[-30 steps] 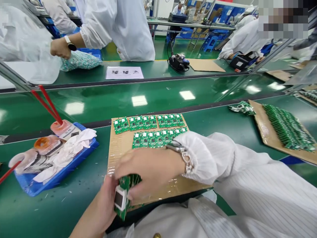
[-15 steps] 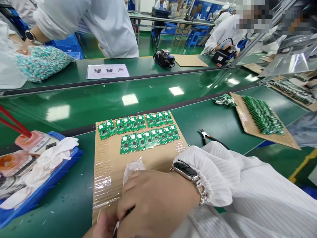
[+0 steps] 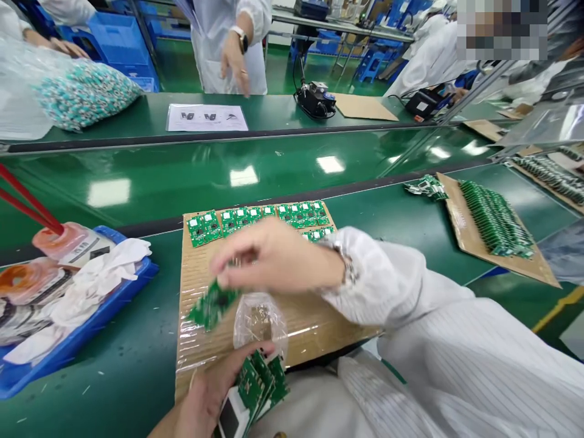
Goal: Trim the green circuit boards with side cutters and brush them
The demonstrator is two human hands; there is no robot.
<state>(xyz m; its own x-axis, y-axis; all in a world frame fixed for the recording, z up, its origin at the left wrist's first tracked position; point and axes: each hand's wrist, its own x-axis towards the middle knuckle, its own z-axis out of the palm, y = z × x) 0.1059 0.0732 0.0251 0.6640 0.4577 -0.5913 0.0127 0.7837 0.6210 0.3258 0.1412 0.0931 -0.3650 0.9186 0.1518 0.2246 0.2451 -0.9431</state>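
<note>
My right hand [image 3: 278,258] pinches a green circuit board [image 3: 213,307], blurred by motion, above the left part of the cardboard sheet [image 3: 196,353]. Low in the view, my left hand [image 3: 207,389] is closed around a stack of circuit boards [image 3: 258,383]; one shows a white-framed dark part. Between the hands lies a clear plastic bag [image 3: 260,319] with small pieces inside. Rows of circuit boards [image 3: 204,228] with white squares lie along the sheet's far edge, partly covered by my right hand.
To the left, a blue tray [image 3: 137,277] holds bottles and white tissue [image 3: 98,277]. On the right, a cardboard piece [image 3: 460,228] carries stacked green boards [image 3: 495,216]. Across the bench are a printed sheet [image 3: 207,117], a bag of small parts [image 3: 86,94] and a person's hand [image 3: 235,64].
My right hand has risen from beside my left hand, now carrying a board over the sheet. The stack in my left hand and the plastic bag have come into clearer view.
</note>
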